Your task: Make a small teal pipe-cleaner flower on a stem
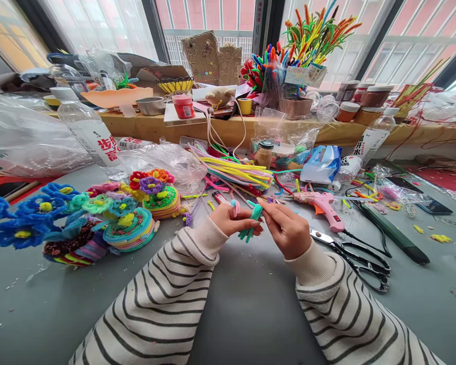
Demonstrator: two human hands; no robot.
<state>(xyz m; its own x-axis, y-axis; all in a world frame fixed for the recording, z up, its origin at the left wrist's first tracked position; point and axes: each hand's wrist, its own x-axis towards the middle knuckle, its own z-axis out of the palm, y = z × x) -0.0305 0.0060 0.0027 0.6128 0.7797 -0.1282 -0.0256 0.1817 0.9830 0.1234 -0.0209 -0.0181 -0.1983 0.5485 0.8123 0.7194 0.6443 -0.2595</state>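
Soft green bundle (256,214), very easy to bend

Is located in the air above the grey table (247,304), between the left hand (235,220) and the right hand (289,228). Looks made of fuzzy stems, with several ends pointing downward. Probably weighs very little; should feel soft outside and a bit springy inside, because of a likely wire core. Does not seem slippery or fragile, but can surely lose its shape under strong squeezing. Best to take hold around the thick middle, with light pressure only.

Gripped from one side by the left thumb and fingers, closed on the bundle; pinched near the upper end by the right thumb and index finger, also closed. Visible too at the left fingers: a small pink curl (234,207); cannot tell whether attached to anything.

Just beyond: a pile of long stems (235,170), partly in the way of any forward reach. Beside the right wrist: scissors (340,247), easy to brush with the sleeve, and behind them a pink glue gun (329,205), possibly hot. To the left: blue fuzzy flowers (45,207) and a round striped piece (131,234). Farther, toward the windows: a water bottle (93,132).
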